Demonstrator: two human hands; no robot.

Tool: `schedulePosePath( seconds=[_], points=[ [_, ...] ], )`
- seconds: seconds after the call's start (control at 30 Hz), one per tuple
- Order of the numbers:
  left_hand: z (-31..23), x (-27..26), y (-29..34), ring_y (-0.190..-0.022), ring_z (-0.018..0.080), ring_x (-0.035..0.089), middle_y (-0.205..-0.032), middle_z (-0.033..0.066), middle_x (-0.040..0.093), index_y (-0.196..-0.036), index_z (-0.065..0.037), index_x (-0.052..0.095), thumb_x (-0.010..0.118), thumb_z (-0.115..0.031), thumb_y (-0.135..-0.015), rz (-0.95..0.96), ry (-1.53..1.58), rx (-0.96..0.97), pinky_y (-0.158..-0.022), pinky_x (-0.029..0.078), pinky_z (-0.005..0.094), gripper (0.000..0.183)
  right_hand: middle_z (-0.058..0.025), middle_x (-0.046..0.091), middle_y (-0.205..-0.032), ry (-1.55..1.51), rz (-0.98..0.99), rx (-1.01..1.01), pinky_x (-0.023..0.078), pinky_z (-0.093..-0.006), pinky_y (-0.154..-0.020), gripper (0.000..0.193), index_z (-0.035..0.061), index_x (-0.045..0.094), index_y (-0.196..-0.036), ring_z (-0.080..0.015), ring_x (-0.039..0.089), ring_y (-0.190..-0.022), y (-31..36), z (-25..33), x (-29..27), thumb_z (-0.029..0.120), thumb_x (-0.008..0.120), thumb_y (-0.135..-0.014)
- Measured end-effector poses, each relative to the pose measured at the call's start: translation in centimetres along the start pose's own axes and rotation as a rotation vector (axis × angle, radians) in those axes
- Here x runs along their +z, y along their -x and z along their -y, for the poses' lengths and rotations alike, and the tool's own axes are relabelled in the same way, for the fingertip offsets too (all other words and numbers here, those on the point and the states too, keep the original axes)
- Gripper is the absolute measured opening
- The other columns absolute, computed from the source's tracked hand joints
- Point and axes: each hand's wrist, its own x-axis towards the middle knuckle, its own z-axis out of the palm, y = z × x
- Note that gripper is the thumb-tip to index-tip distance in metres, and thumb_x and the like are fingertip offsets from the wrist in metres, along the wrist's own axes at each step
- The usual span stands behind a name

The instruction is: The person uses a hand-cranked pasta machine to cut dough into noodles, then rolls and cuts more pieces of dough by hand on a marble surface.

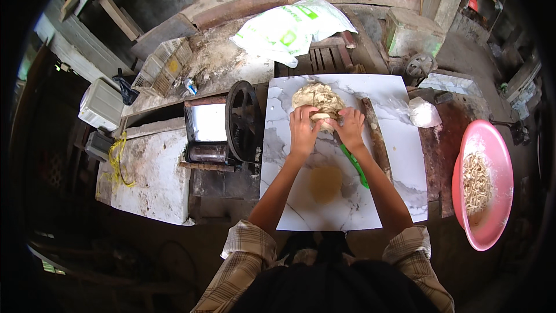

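Note:
A lump of pale dough [315, 94] lies near the far edge of a white marble-patterned board [289, 197]. My left hand [304, 130] and my right hand [350, 129] meet at its near side. Their fingers are curled round a folded piece of dough [323, 116] between them. Whether this piece is joined to the larger lump is hard to tell. A green-handled knife [354, 165] lies beside my right forearm, its blade mostly hidden under my right hand. Along the right runs a wooden rolling pin [376, 136]. Nearer me, a round tan patch [326, 184] marks the board.
Left of the board stands a roller machine with a large black wheel [243, 122]. To the right, a pink basin [503, 185] contains floury dough strips [476, 182]. A small white bag [424, 112] sits at the board's right edge; a large white-and-green plastic bag [292, 29] lies behind.

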Motion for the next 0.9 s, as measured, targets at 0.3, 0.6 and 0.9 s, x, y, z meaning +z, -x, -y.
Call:
schedulePosePath(
  seconds=[0.3, 0.6, 0.9],
  points=[
    [1.8, -0.5, 2.1, -0.108, 0.0373, 0.038, -0.118, 0.0174, 0.042, -0.12, -0.008, 0.047, 0.069, -0.02, -0.078, -0.044, -0.12, -0.013, -0.094, 0.033, 0.0456, 0.048, -0.0113, 0.048, -0.106, 0.136, -0.114, 0.044, 0.035, -0.0466, -0.085, 0.05, 0.0088, 0.049, -0.113, -0.0325, 0.042, -0.106, 3.2, 0.0, -1.2, 0.04, 0.068, -0.078],
    [-0.7, -5.2, 8.1, -0.107, 0.0297, 0.053, -0.112, 0.0105, 0.061, -0.13, -0.006, 0.04, 0.055, -0.013, -0.09, 0.638, 0.26, 0.114, -0.093, 0.041, 0.0381, 0.042, -0.0176, 0.053, -0.103, 0.382, 0.075, 0.037, 0.046, -0.045, -0.081, 0.037, 0.004, 0.046, -0.106, -0.0354, 0.054, -0.101, 11.5, -0.8, -4.2, 0.022, 0.065, -0.08],
    [-0.2, -4.0, 8.4, -0.107, 0.0279, 0.054, -0.108, 0.0077, 0.064, -0.132, -0.009, 0.04, 0.06, -0.004, -0.084, 0.628, 0.281, 0.25, -0.093, 0.04, 0.0373, 0.053, -0.0224, 0.061, -0.085, 0.464, 0.157, 0.121, 0.05, -0.0491, -0.058, 0.065, 0.0124, 0.025, -0.143, -0.0412, 0.062, -0.067, 17.3, 4.9, -6.8, 0.011, 0.055, -0.085]
  ],
)
